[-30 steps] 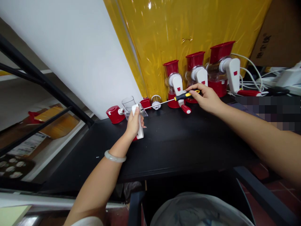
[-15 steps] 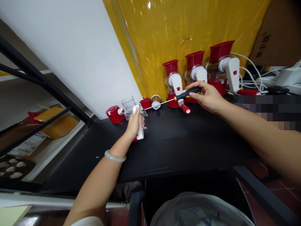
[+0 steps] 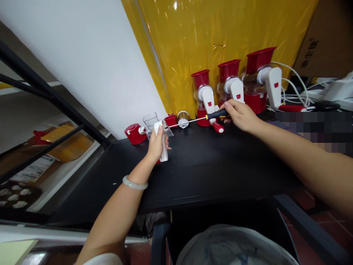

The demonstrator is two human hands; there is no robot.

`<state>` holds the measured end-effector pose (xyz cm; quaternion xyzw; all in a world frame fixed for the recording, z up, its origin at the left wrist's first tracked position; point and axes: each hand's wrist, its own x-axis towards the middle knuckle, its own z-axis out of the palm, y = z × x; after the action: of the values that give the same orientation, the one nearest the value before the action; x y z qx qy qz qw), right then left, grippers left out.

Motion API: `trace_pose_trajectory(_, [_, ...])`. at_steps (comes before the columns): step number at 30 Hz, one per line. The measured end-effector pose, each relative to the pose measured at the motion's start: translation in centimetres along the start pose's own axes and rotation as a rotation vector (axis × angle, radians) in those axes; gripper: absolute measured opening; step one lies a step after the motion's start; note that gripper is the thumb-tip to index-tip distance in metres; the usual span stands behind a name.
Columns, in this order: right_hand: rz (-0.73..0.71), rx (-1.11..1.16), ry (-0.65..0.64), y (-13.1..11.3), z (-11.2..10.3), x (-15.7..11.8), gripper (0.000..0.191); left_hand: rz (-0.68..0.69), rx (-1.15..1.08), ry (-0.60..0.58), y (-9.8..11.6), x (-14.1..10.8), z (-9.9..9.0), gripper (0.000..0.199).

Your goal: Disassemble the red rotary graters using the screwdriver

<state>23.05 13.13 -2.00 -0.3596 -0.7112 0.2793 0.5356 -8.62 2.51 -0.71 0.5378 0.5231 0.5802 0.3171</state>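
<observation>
Right hand [image 3: 240,115] had shifted its grip, fingers grasping the screwdriver [image 3: 216,114] right of centre, while left hand [image 3: 155,147] clenched its fingers around a white crank [image 3: 164,154] left of centre.

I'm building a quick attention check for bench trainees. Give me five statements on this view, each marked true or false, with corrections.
1. The right hand holds a screwdriver by its handle. True.
2. The screwdriver's shaft points away from the left hand. False: it points toward the left hand.
3. The left hand holds a white crank arm. True.
4. Just two assembled units stand at the back. False: there are three red-and-white crank machines.
5. The right wrist wears jewellery. False: the pale bracelet is on the left arm.
</observation>
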Motion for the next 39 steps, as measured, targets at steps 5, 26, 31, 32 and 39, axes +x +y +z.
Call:
trace_pose_trajectory(5, [-0.038,-0.054,0.045,-0.4,0.0,0.0,0.046,0.013,0.005,-0.012,0.1,0.0,-0.1,0.063])
trace_pose_trajectory(26, [-0.085,0.006,0.078,-1.2,-0.3,-0.2,0.031,-0.004,-0.002,-0.018,0.1,0.0,0.0,0.065])
trace_pose_trajectory(31, [-0.057,0.075,0.076,-1.0,-0.3,-0.1,0.034,-0.025,-0.009,-0.024,0.1,0.0,0.0,0.064])
trace_pose_trajectory(32, [-0.040,0.095,0.074,-1.0,-0.2,-0.1,0.035,-0.027,-0.009,-0.026,0.0,0.0,0.0,0.063])
trace_pose_trajectory(39, [-0.003,0.217,0.056,-0.4,-0.1,0.0,0.041,-0.027,-0.014,-0.033,0.1,-0.1,0.1,0.062])
